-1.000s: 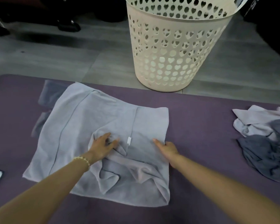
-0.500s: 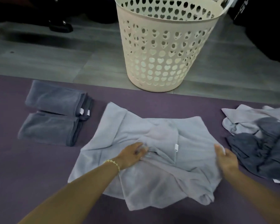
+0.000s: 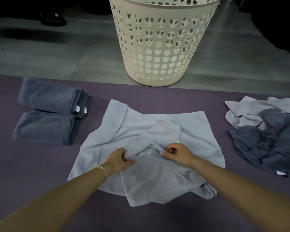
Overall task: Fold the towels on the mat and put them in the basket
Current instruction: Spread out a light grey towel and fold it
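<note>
A crumpled light lilac towel [image 3: 157,131] lies in the middle of the purple mat [image 3: 40,164]. My left hand [image 3: 119,159] pinches a fold of it near its centre. My right hand [image 3: 177,154] grips the same fold a little to the right, fingers curled into the cloth. Two folded dark grey-blue towels [image 3: 47,113] lie side by side on the mat at the left. A loose pile of lilac and dark grey towels [image 3: 266,134] sits at the mat's right edge. The cream basket [image 3: 161,47] with heart-shaped holes stands on the floor just beyond the mat.
Grey plank floor [image 3: 57,56] stretches beyond the mat. A dark shoe [image 3: 53,19] rests on it at the far left, and dark shapes fill the far right corner. Bare mat shows in front of the towel.
The lilac towel was dragged to the right, uncovering the two folded dark towels. My right hand came in from the towel's right edge to its centre, close to my left hand.
</note>
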A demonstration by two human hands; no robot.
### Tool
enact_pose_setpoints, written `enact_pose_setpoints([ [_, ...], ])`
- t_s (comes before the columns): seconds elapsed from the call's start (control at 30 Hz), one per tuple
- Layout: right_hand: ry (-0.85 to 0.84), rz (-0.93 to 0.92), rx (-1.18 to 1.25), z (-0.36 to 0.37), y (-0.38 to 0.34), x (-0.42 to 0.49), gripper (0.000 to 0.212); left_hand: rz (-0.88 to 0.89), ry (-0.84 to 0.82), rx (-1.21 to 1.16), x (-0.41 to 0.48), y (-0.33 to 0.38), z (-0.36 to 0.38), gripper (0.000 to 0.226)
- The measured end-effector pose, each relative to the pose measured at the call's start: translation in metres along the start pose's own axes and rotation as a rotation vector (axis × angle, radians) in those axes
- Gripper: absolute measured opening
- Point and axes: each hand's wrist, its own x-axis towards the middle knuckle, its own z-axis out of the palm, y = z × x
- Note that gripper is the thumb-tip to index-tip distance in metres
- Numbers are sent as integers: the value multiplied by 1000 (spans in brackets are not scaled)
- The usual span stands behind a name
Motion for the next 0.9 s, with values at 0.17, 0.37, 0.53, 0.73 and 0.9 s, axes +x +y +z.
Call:
enact_pose_setpoints([
  [0.17,-89,11,-31,-15,-6,2,22,24,-278,-296,-20,6,-14,24],
  [0.37,30,-16,85,-67,-64,20,11,-55,-312,-682,-29,2,-74,31],
  [0.53,87,-106,51,-82,-151,61,12,-75,-326,-595,-33,-27,-124,28],
  [0.73,101,-249,103,-20,-236,130,15,-84,-268,-385,-31,-77,-142,31],
  [0.9,133,-173,33,37,-232,185,22,-76,-82,-334,-7,-97,-137,26],
])
